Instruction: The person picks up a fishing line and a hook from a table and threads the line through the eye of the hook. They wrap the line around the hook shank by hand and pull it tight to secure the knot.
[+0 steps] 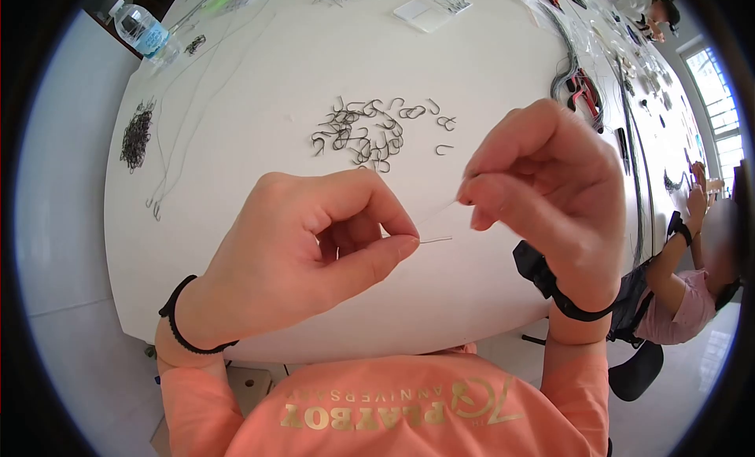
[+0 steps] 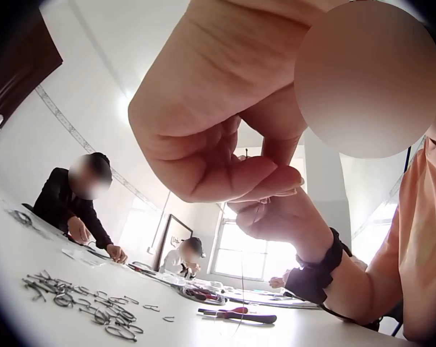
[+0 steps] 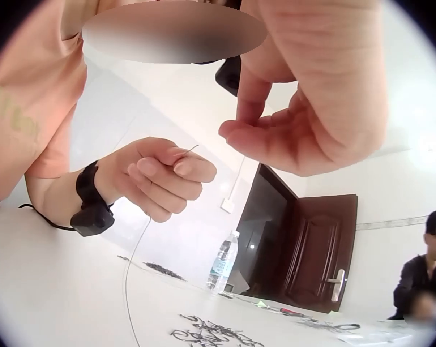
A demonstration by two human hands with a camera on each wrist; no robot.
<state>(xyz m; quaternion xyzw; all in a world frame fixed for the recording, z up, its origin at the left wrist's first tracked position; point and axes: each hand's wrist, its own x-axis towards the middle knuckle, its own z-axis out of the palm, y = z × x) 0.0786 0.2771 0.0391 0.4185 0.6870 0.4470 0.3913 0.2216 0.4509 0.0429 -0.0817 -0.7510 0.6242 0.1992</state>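
Note:
My left hand [image 1: 314, 245] pinches a fishing line between thumb and forefinger, and a short thin end [image 1: 437, 239] pokes out past the fingertips. Whatever else sits inside that grip is hidden by the fingers. Up and to the right, my right hand [image 1: 550, 182] pinches the fine fishing line [image 1: 437, 214], which runs taut between both hands. From below the left hand, a length of line [image 3: 127, 278] hangs to the table in the right wrist view. Beyond the hands lies a loose pile of dark fish hooks [image 1: 366, 134].
A darker heap of hooks [image 1: 137, 138] and a water bottle [image 1: 145, 31] are at the left of the white table [image 1: 259, 87]. Red-handled pliers [image 1: 583, 93] lie at the right. A clear plastic box [image 1: 432, 9] sits at the back. Other people sit around the table.

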